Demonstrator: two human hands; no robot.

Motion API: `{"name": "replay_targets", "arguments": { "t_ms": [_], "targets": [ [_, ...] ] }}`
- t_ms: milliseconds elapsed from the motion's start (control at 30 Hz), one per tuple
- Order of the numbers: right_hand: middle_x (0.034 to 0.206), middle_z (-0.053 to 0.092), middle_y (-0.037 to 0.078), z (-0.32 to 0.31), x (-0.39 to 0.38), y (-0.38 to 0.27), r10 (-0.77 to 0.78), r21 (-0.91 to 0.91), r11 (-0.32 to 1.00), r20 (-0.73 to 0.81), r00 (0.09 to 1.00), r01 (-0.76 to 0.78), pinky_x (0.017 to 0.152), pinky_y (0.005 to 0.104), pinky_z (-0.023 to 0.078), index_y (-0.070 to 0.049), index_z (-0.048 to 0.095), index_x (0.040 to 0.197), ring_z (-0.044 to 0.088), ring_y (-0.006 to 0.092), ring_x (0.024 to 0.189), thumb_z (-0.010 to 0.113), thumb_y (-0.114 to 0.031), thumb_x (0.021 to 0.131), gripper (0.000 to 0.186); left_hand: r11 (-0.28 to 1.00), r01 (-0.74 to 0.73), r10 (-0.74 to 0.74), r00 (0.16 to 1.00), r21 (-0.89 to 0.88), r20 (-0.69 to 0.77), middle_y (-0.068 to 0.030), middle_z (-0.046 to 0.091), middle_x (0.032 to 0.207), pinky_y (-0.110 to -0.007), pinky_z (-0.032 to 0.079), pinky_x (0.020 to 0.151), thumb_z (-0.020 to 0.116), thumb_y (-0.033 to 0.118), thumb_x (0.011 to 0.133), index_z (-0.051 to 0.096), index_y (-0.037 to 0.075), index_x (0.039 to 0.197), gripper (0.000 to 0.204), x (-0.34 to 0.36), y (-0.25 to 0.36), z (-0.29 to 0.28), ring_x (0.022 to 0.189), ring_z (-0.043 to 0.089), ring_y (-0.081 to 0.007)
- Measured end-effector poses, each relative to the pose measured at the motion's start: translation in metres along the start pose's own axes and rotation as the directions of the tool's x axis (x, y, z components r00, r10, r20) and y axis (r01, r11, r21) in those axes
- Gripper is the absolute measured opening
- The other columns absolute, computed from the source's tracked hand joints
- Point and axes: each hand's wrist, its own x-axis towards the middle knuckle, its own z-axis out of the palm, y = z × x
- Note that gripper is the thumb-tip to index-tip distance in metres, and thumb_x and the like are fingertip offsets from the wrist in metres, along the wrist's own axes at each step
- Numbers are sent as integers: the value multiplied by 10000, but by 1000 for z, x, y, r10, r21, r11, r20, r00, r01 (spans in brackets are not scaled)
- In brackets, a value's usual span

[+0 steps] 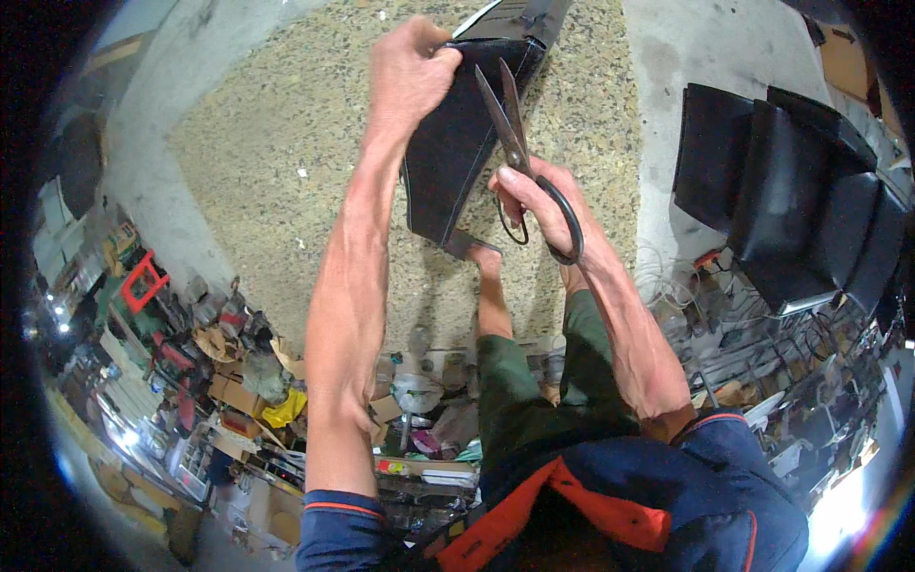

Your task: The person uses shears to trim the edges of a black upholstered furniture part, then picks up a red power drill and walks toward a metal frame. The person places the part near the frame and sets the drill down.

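A long black cover piece with stitched seams (440,167) lies on a speckled mat, tapering toward me. My left hand (412,78) is closed on its far left edge, with the thumb pressed over the material. Large dark metal scissors (516,153) are in my right hand (553,202), its fingers around the black handle loops. The scissors' blades stand a little apart, pointing away from me over the right side of the black piece. My bare foot (484,259) is at the near end of the piece. Beyond the left hand, the cover has a folded flap with a pale edge.
Speckled foam mat (267,172) spreads under the work on a grey floor. Several glossy black padded panels (791,191) stand at the right, near a coil of pale cord (667,281). Tools, cardboard, a red frame (145,281) and a yellow bag (284,409) clutter the lower left.
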Motion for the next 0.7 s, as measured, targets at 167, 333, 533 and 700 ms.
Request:
{"name": "replay_targets", "arguments": {
  "t_ms": [167,333,533,700],
  "targets": [
    [691,558,14,9,4,-6,73,103,992,53,996,-78,594,294,412,-8,634,919,516,114,651,597,-398,1004,401,965,173,-143,977,-195,160,-140,752,965,-335,549,798,696,89,786,735,2,1024,256,4,-3,-19,853,702,-195],
    [686,532,7,23,8,-14,80,262,960,78,994,-98,590,300,432,-3,630,942,509,115,646,591,-396,1011,402,964,181,-144,971,-196,192,-42,719,910,-281,516,752,709,98,822,719,11,1034,230,17,-2,-11,805,637,-125],
    [702,529,4,16,16,-10,82,47,996,-17,997,-81,600,285,411,-26,636,955,493,110,638,600,-412,1002,391,997,37,-40,998,73,46,-66,702,795,-309,523,689,732,128,768,720,5,955,223,26,0,8,727,632,-134],
    [726,545,5,11,28,-4,-37,-83,996,-77,996,31,621,294,420,-13,639,1001,500,109,676,657,-369,975,358,988,29,-15,995,154,-94,-83,685,735,-319,516,631,728,126,739,719,1,907,209,26,-5,6,668,623,-134]
  ]
}}
